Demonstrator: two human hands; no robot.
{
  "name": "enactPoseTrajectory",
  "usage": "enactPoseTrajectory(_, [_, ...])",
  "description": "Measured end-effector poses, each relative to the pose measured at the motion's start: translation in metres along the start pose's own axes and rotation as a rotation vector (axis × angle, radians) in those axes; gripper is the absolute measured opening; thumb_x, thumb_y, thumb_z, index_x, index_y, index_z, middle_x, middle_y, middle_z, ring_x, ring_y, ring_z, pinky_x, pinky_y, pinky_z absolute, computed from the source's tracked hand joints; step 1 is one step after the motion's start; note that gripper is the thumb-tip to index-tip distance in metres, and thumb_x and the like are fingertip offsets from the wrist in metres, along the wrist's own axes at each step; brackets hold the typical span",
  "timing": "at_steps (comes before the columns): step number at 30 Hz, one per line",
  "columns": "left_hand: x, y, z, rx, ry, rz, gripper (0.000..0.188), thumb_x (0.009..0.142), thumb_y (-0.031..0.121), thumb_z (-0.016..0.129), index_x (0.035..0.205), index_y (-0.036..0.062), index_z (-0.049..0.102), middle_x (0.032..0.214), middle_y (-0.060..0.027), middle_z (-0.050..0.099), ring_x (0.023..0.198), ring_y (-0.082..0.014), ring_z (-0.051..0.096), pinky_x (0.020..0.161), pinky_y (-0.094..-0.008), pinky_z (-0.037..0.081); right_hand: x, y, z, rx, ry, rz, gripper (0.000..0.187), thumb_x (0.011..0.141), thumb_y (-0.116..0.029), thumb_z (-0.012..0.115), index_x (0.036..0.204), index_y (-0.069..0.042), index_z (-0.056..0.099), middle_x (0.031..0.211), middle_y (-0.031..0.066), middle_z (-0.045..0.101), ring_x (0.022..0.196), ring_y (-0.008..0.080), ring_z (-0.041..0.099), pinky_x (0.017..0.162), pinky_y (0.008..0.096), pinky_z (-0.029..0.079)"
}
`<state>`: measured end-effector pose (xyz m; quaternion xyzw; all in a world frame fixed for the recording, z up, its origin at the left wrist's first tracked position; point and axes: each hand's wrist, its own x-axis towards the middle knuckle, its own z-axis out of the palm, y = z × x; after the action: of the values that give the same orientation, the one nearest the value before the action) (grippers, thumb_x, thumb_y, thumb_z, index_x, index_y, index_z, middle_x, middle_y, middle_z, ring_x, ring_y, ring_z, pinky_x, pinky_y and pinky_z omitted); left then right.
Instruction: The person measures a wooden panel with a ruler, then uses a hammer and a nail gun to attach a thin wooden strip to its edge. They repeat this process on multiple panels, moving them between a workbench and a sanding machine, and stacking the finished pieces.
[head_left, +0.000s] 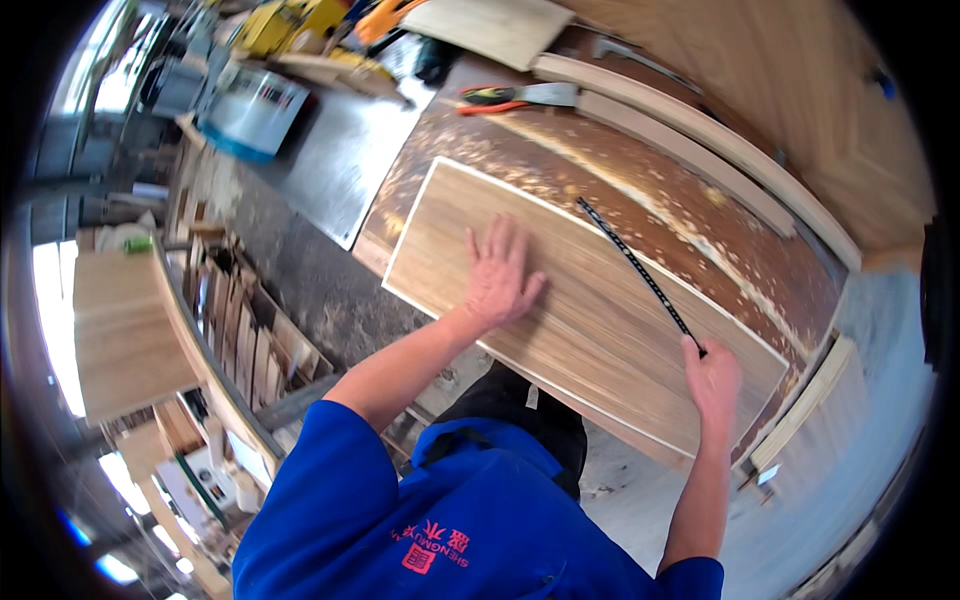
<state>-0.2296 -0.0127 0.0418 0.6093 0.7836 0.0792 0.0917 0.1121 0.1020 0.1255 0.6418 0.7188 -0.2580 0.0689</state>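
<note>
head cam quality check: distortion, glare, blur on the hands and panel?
Head view: heavy fisheye, the wooden panel edges and black ruler bow, black vignette at the corners. Blown-out windows at left rim; no glare on the panel. Left hand flat and sharp; right hand at the ruler end, slightly soft. Lighting even, shadows faint.

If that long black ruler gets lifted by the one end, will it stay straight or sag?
The black ruler looks long and very thin, so it would probably flex or droop if raised by the end that the right hand grips. It lies flat on the wooden panel, whose smooth face suggests it would slide easily. It seems light; the left hand presses the panel, not the ruler.
</note>
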Motion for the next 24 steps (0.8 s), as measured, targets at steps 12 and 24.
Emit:
enactPoseTrajectory(12, [-0.009, -0.073, -0.001, -0.095, 0.173, -0.397, 0.085, 0.087, 0.051, 0.061, 0.148, -0.0044, 0.040, 0.158, -0.0308, 0.025, 0.152, -0.0433, 0.015, 0.120, -0.0634, 0.004, 0.094, -0.191, 0.036, -0.270, -0.173, -0.280, 0.047, 0.087, -0.046, 0.063, 0.082, 0.000, 0.072, 0.090, 0.0261, 0.070, 0.087, 0.0424, 0.066, 0.081, 0.0491, 0.050])
enactPoseTrajectory(24, [-0.009, -0.082, -0.002, -0.152, 0.150, -0.391, 0.085, 0.088, 0.054, 0.058, 0.147, -0.0053, 0.042, 0.159, -0.0313, 0.024, 0.152, -0.0448, 0.013, 0.120, -0.0642, 0.001, 0.111, -0.224, 0.041, -0.266, -0.272, -0.181, 0.047, 0.086, -0.046, 0.065, 0.082, 0.001, 0.072, 0.084, 0.0257, 0.069, 0.082, 0.0406, 0.066, 0.077, 0.0480, 0.050])
